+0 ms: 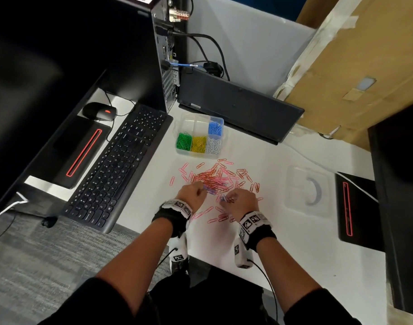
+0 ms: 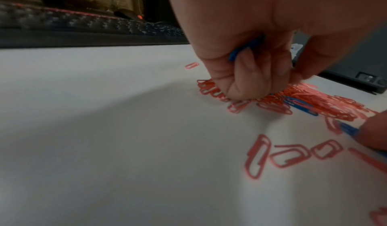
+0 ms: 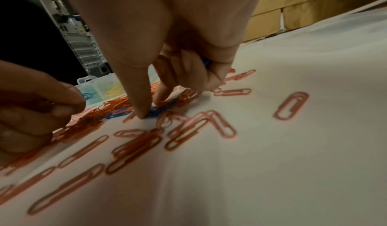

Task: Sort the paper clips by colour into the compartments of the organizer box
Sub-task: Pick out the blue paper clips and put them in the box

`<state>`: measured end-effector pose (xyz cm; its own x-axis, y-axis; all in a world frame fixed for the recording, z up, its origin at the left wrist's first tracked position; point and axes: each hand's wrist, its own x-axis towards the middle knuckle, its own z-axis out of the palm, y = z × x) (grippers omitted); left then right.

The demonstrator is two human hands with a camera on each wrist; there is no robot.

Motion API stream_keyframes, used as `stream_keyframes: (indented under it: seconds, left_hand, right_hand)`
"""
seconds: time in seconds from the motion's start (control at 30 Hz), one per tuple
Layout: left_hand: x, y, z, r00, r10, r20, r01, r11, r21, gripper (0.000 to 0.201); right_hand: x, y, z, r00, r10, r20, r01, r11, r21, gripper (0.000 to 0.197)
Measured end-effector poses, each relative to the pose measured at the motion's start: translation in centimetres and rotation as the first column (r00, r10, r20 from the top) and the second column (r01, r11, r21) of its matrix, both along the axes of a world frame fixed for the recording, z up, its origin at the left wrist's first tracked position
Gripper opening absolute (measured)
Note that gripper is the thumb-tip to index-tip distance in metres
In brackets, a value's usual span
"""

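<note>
Both hands work at the near edge of the red clip pile [image 1: 215, 179] on the white desk [image 1: 294, 254]. Left hand [image 1: 191, 193], fingers curled tight, holds blue clips [image 2: 244, 48] in its fist. Right hand [image 1: 242, 200] pinches a blue clip [image 3: 156, 111] between thumb and forefinger, other fingers curled on more blue. Organizer box [image 1: 199, 136] lies beyond the pile: green, yellow, white in the near row, blue behind. Keyboard [image 1: 121, 165] flanks the left; clear lid [image 1: 308, 191] lies right. No writing is legible.
</note>
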<state>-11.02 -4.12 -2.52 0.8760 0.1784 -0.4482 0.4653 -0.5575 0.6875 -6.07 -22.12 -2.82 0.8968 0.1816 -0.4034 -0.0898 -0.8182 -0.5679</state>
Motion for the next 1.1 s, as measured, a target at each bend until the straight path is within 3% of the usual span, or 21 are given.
stream_keyframes:
  seconds: [0.1,0.3,0.43,0.5,0.6,0.67,0.77,0.93,1.03,1.1]
  left_hand:
    - [-0.3,0.2,-0.3,1.000,-0.017,0.013,0.017,0.999,0.034,0.028]
    - [-0.6,0.8,-0.9,0.997,-0.070,0.022,0.068,0.995,0.067,0.038]
    - [-0.6,0.6,-0.6,1.000,-0.007,0.002,0.007,1.000,-0.023,0.024]
    - [-0.7,0.5,-0.6,1.000,0.010,-0.025,-0.012,0.997,-0.077,0.026]
    - [-0.6,0.2,-0.8,0.999,0.026,-0.025,-0.029,0.989,-0.143,0.032]
    - [-0.6,-0.1,-1.0,0.999,0.020,-0.025,-0.024,0.987,-0.158,0.039]
    - [-0.7,-0.4,-1.3,0.991,0.123,-0.049,-0.132,0.955,-0.265,0.045]
    - [-0.3,0.1,-2.4,0.954,0.211,-0.214,-0.287,0.852,-0.438,0.027]
    - [-0.2,0.6,-2.2,0.921,0.288,-0.261,-0.376,0.828,-0.415,0.032]
    - [-0.3,1.0,-1.8,0.903,0.310,-0.297,-0.419,0.791,-0.447,0.030]
  right_hand:
    - [-0.2,0.3,-0.3,0.999,0.018,0.027,-0.018,1.000,0.001,0.011]
    - [0.8,0.4,0.3,0.990,0.131,-0.057,-0.134,0.990,-0.046,0.016]
    - [1.6,-0.7,0.3,0.980,0.076,-0.183,-0.048,0.987,0.155,0.018]
    - [1.4,-1.3,0.6,0.921,-0.008,-0.389,0.178,0.899,0.401,0.019]
    - [0.5,-1.7,1.7,0.756,-0.065,-0.651,0.541,0.623,0.565,0.013]
    - [0.0,-1.8,2.1,0.709,-0.087,-0.700,0.644,0.486,0.592,0.012]
    - [-0.3,-1.5,2.2,0.675,-0.125,-0.727,0.718,0.334,0.610,0.009]
    - [-0.2,-1.4,2.0,0.641,-0.123,-0.758,0.761,0.231,0.606,0.020]
    - [-0.1,-1.3,1.3,0.538,-0.057,-0.841,0.839,0.134,0.528,0.027]
    - [0.0,-1.1,1.1,0.489,-0.075,-0.869,0.868,0.137,0.477,0.023]
